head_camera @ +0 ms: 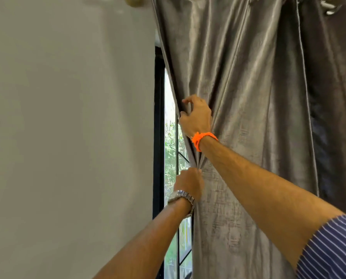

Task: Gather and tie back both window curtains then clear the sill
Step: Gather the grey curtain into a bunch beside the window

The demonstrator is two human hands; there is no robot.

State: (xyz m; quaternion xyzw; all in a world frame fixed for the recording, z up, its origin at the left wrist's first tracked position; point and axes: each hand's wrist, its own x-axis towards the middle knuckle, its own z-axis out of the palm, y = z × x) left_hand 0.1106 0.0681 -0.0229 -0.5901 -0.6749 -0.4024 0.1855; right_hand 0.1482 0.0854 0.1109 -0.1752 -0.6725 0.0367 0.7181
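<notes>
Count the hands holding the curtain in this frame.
2. The right hand grips the curtain at its left edge, higher up; the left hand pinches the gathered fabric just below it. Some fingers are hidden behind the cloth.

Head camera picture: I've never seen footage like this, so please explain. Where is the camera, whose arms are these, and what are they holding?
There is no machine here. The camera sits on a person's head, so both arms are theirs. The right hand, with an orange thread at the wrist, grips the edge of the grey curtain. The left hand, wearing a watch, holds the gathered fabric lower down. Beside it shows the window; a white wall is further left.
</notes>
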